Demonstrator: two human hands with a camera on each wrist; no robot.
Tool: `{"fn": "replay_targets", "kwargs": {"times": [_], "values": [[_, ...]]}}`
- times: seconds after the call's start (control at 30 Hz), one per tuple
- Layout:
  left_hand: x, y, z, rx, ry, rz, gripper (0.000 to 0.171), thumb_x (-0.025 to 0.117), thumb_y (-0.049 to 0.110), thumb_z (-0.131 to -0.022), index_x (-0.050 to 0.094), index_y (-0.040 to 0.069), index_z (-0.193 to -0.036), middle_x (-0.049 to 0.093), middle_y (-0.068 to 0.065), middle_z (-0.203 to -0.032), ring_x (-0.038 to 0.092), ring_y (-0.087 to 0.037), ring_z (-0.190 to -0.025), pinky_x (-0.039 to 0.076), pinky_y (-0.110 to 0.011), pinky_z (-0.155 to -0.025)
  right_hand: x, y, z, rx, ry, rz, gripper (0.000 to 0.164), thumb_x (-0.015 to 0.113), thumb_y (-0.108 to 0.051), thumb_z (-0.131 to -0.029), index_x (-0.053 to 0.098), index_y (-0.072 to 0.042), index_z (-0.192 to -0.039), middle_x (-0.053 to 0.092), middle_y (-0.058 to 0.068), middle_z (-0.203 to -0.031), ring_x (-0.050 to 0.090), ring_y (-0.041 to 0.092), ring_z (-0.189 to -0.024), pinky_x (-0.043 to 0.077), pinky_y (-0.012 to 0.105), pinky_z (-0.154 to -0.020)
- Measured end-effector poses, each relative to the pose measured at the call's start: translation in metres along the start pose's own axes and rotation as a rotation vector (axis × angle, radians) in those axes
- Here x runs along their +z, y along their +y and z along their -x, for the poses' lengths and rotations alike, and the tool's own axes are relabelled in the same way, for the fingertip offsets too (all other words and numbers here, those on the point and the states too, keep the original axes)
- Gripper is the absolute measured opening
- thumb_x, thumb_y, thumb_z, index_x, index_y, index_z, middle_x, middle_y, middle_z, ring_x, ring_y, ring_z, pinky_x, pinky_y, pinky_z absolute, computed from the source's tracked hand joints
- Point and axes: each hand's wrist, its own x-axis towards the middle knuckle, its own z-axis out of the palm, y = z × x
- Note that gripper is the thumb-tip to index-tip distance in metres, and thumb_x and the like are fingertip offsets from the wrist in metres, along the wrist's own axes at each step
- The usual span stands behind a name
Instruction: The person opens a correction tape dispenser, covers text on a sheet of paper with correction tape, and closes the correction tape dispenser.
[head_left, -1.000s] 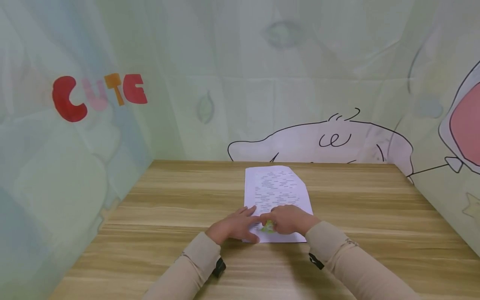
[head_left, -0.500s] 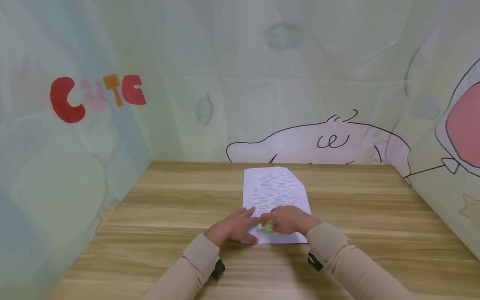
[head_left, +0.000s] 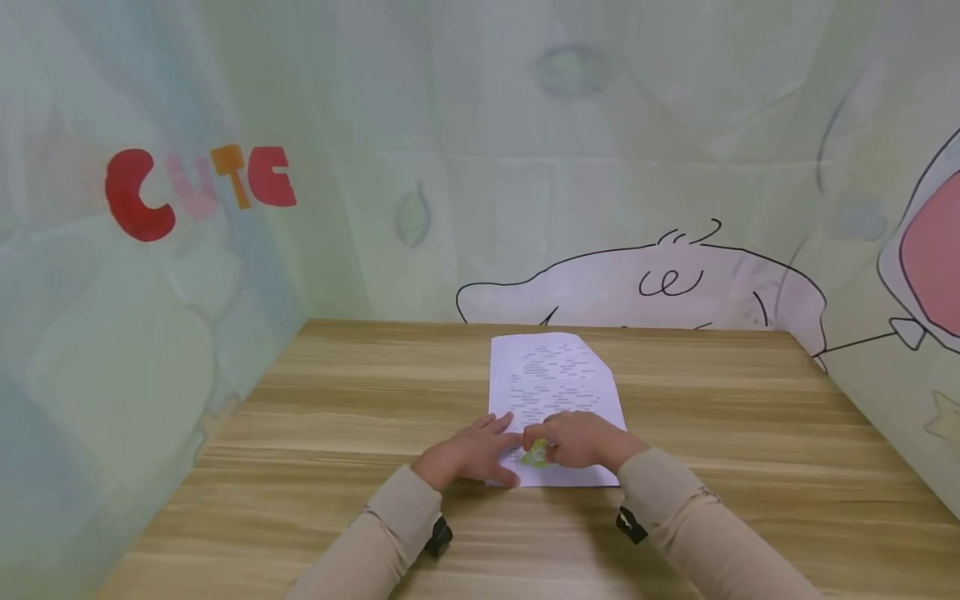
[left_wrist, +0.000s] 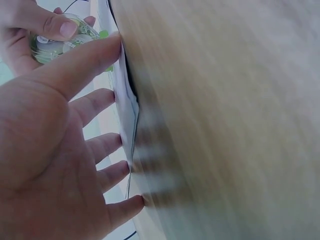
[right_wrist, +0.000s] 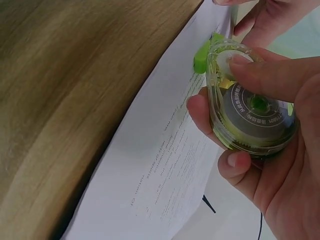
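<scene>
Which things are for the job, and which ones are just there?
For the job:
green-tipped tape dispenser, held in the right grip
printed paper, touched by the left grip
wooden table, under the paper

Just there:
CUTE letters
drawn pink balloon

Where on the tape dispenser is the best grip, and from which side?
Probably the tape dispenser's round body, pinched across its flat faces between thumb and fingers, coming from the person's right, as the right hand does. The clear case is broad and flattened there, while its narrow green tip meets the paper and should likely stay free; the left hand occupies the other side.
</scene>
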Motion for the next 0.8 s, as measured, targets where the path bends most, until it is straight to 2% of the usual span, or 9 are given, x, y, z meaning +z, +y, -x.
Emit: {"fn": "replay_targets", "kwargs": {"times": [0.27, 0.47, 0.8], "values": [[0.0024, -0.0026, -0.0031, 0.005, 0.002, -0.004, 0.062, 0.065, 0.044, -0.081, 0.045, 0.024, -0.137, 0.019, -0.006, -0.155, 0.017, -0.032, -0.142, 0.023, -0.049, -0.112, -0.0016, -0.0047, -0.0012, 0.003, -0.016, 0.054, 0.028, 0.057, -0.01, -0.085, 0.058, -0.031, -0.104, 0.067, -0.002, -0.106, 0.059, 0.014, -0.089, 0.047, 0.034, -0.074], [0.0027, -0.0035, -0.0023, 0.018, 0.0, -0.003, 0.064, 0.065, 0.043, -0.082, 0.043, 0.023, -0.138, 0.019, -0.006, -0.155, 0.017, -0.032, -0.142, 0.023, -0.048, -0.112, -0.0067, -0.0096, -0.0045, 0.023, -0.073, 0.103, 0.03, 0.058, -0.011, -0.086, 0.059, -0.032, -0.107, 0.067, -0.004, -0.109, 0.059, 0.015, -0.093, 0.047, 0.036, -0.081], [0.0004, -0.003, -0.0012, 0.008, 0.001, -0.007, 0.064, 0.064, 0.044, -0.082, 0.042, 0.023, -0.139, 0.019, -0.006, -0.155, 0.017, -0.031, -0.142, 0.023, -0.047, -0.112, -0.0063, -0.0092, -0.006, 0.017, -0.067, 0.103, 0.031, 0.058, -0.01, -0.086, 0.058, -0.032, -0.108, 0.067, -0.004, -0.11, 0.06, 0.016, -0.094, 0.048, 0.037, -0.08]]}}
